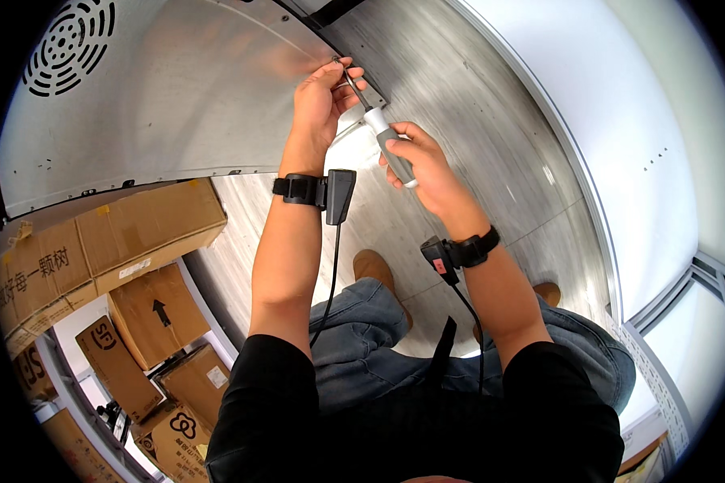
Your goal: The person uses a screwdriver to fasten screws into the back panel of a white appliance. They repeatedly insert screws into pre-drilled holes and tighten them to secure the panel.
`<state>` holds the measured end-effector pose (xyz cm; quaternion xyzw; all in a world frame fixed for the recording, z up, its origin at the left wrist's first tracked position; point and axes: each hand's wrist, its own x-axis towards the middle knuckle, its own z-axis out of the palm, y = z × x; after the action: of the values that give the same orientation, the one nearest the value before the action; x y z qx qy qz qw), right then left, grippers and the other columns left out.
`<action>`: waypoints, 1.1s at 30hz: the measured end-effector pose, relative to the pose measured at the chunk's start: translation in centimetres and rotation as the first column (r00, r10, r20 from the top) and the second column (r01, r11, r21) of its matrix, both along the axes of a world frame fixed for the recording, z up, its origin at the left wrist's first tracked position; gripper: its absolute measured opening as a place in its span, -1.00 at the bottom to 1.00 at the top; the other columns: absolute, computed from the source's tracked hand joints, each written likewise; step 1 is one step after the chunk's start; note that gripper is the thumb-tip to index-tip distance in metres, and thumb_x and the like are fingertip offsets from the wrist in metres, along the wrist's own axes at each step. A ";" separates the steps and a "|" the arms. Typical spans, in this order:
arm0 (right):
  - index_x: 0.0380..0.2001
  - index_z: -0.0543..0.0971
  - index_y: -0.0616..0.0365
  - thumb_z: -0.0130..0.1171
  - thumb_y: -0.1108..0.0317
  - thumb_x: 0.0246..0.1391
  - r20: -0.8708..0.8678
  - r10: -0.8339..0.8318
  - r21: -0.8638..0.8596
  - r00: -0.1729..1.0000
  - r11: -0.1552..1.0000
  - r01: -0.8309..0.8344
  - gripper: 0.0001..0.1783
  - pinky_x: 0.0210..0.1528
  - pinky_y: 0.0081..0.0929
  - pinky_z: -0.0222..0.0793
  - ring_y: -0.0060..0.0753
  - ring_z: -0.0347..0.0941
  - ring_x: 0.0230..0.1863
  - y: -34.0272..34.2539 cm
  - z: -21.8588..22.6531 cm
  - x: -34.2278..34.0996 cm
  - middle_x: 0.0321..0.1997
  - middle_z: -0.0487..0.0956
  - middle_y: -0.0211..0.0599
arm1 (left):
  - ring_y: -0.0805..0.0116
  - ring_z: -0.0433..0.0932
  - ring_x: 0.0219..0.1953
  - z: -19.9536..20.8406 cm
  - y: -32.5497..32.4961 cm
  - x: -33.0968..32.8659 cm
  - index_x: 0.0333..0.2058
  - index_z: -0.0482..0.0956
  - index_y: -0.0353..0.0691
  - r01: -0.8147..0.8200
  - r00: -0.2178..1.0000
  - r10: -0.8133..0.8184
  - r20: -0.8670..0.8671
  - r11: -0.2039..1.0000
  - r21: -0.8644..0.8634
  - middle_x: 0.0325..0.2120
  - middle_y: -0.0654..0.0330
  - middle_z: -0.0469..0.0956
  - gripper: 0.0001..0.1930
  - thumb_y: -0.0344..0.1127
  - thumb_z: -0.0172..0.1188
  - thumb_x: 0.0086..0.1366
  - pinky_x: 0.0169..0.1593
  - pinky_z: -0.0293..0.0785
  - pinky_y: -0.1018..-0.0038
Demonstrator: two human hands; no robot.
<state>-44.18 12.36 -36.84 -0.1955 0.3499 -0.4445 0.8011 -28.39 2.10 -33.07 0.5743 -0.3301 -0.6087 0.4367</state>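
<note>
A screwdriver (391, 150) with a grey and white handle is gripped by my right hand (427, 171), its metal shaft slanting up and left. My left hand (321, 98) is at the shaft's tip. There its thumb and forefinger pinch together, and the other fingers curl loosely behind the shaft. What lies in that pinch is too small and covered to make out. The tip meets the edge of a large grey metal panel (209, 97), close to its corner. Small holes and fasteners run along the panel's rim.
Left of me, a long cardboard box (149, 217) sits beside the panel. Below it, a rack holds more cardboard boxes (159, 314). A white curved-looking panel with a metal frame (620, 161) stands to the right. Wood-look flooring (491, 113) lies between, and cables hang from both wrist straps.
</note>
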 end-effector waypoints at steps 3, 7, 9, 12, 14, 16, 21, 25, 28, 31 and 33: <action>-0.03 0.35 0.26 0.16 0.34 0.05 -0.213 -0.039 -0.059 0.976 0.998 0.027 -0.57 -0.49 -0.55 0.32 -0.51 0.40 -0.50 0.2 -0.9 0.7 -0.30 0.45 -0.23 | 0.43 0.55 -0.39 0.1 0.2 -0.7 -0.16 0.51 -0.25 -0.013 0.999 0.013 0.033 1.000 -0.012 -0.34 0.22 0.57 -0.80 -0.30 0.08 0.31 -0.33 0.48 0.58; -0.01 0.36 0.25 0.26 0.32 -0.03 -0.595 -0.117 -0.223 0.795 0.974 -0.023 -0.48 -0.42 -0.51 0.37 -0.51 0.42 -0.43 0.0 -2.2 1.5 -0.25 0.43 -0.25 | 0.46 0.53 -0.45 -0.9 0.1 -1.4 -0.26 0.54 -0.25 -0.065 0.995 0.070 0.073 0.996 -0.063 -0.47 0.29 0.52 -0.82 -0.33 0.25 0.20 -0.40 0.47 0.58; -0.02 0.38 0.24 0.30 0.29 -0.07 -0.797 -0.244 -0.372 0.553 0.919 -0.130 -0.46 -0.40 -0.52 0.38 -0.50 0.44 -0.42 -0.1 -3.0 1.8 -0.25 0.43 -0.27 | 0.48 0.52 -0.48 -1.2 0.0 -1.8 -0.28 0.54 -0.28 -0.087 0.990 0.096 0.106 0.993 -0.082 -0.51 0.29 0.51 -0.82 -0.36 0.27 0.18 -0.42 0.46 0.58; -0.04 0.39 0.22 0.27 0.33 -0.02 -0.833 -0.326 -0.444 0.447 0.876 -0.189 -0.53 -0.39 -0.55 0.39 -0.55 0.44 -0.31 0.3 -2.1 1.8 -0.27 0.49 -0.30 | 0.46 0.52 -0.49 -1.2 -0.2 -1.9 -0.27 0.54 -0.29 -0.098 0.986 0.109 0.126 0.991 -0.088 -0.50 0.27 0.52 -0.85 -0.39 0.24 0.19 -0.40 0.46 0.57; -0.05 0.39 0.22 0.26 0.26 -0.03 -0.642 -0.102 -0.263 0.760 0.960 -0.093 -0.51 -0.42 -0.49 0.41 -0.45 0.49 -0.36 0.3 -1.4 1.4 -0.27 0.49 -0.28 | 0.45 0.53 -0.47 -1.4 -0.4 -1.7 -0.27 0.55 -0.26 -0.103 0.986 0.111 0.125 0.992 -0.072 -0.47 0.28 0.53 -0.87 -0.38 0.21 0.22 -0.35 0.48 0.54; -0.05 0.39 0.21 0.24 0.21 -0.01 -0.412 0.049 -0.102 0.910 0.990 -0.099 -0.51 -0.44 -0.45 0.42 -0.41 0.53 -0.39 0.4 -0.8 0.7 -0.26 0.50 -0.27 | 0.42 0.54 -0.50 -1.4 -0.3 -1.7 -0.27 0.53 -0.33 -0.101 0.993 0.107 0.056 0.990 -0.095 -0.49 0.22 0.53 -0.89 -0.45 0.16 0.23 -0.39 0.52 0.51; 0.01 0.38 0.16 0.14 0.20 0.06 -0.095 0.146 0.032 0.985 0.989 -0.144 -0.53 -0.42 -0.44 0.45 -0.44 0.54 -0.32 0.7 -1.3 -0.6 -0.24 0.52 -0.25 | 0.35 0.57 -0.46 -1.5 -0.5 -1.7 -0.23 0.50 -0.38 -0.093 0.996 0.094 0.005 0.990 -0.104 -0.44 0.13 0.55 -0.87 -0.50 0.05 0.27 -0.33 0.59 0.43; 0.04 0.39 0.17 0.12 0.27 0.09 -0.064 0.058 0.036 0.996 0.998 -0.056 -0.56 -0.42 -0.48 0.46 -0.48 0.50 -0.27 1.0 -2.7 -0.3 -0.25 0.52 -0.30 | 0.35 0.58 -0.37 -1.6 -0.5 -1.6 -0.19 0.50 -0.34 -0.063 0.998 0.062 -0.007 0.994 -0.095 -0.38 0.14 0.55 -0.85 -0.46 0.05 0.30 -0.26 0.56 0.48; 0.04 0.40 0.23 0.16 0.35 0.04 -0.298 0.011 -0.018 0.954 1.000 -0.018 -0.53 -0.38 -0.44 0.48 -0.47 0.47 -0.31 0.9 -2.8 0.0 -0.30 0.49 -0.30 | 0.39 0.57 -0.42 -1.5 -0.2 -2.1 -0.22 0.51 -0.36 -0.075 0.997 0.078 0.028 0.990 -0.117 -0.43 0.19 0.54 -0.85 -0.43 0.12 0.26 -0.34 0.55 0.50; -0.05 0.43 0.27 0.24 0.38 -0.03 -0.496 -0.006 -0.092 0.868 0.995 -0.046 -0.55 -0.44 -0.52 0.44 -0.52 0.44 -0.35 0.8 -2.5 0.2 -0.31 0.47 -0.32 | 0.42 0.56 -0.45 -1.8 0.0 -2.3 -0.25 0.52 -0.36 -0.075 0.988 0.094 0.123 0.986 -0.150 -0.51 0.28 0.51 -0.83 -0.41 0.20 0.21 -0.39 0.52 0.52; -0.08 0.43 0.29 0.30 0.39 -0.07 -0.601 -0.005 -0.150 0.800 0.983 -0.106 -0.54 -0.50 -0.61 0.40 -0.58 0.41 -0.41 0.6 -2.2 0.1 -0.33 0.46 -0.35 | 0.44 0.55 -0.46 -2.0 -0.1 -2.4 -0.25 0.52 -0.35 -0.077 0.981 0.104 0.163 0.983 -0.165 -0.55 0.31 0.48 -0.82 -0.41 0.23 0.19 -0.41 0.50 0.51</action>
<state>-44.06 12.95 -39.03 -0.4050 0.5386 -0.3678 0.6408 -30.75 2.01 -35.05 0.6026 -0.3868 -0.5085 0.4783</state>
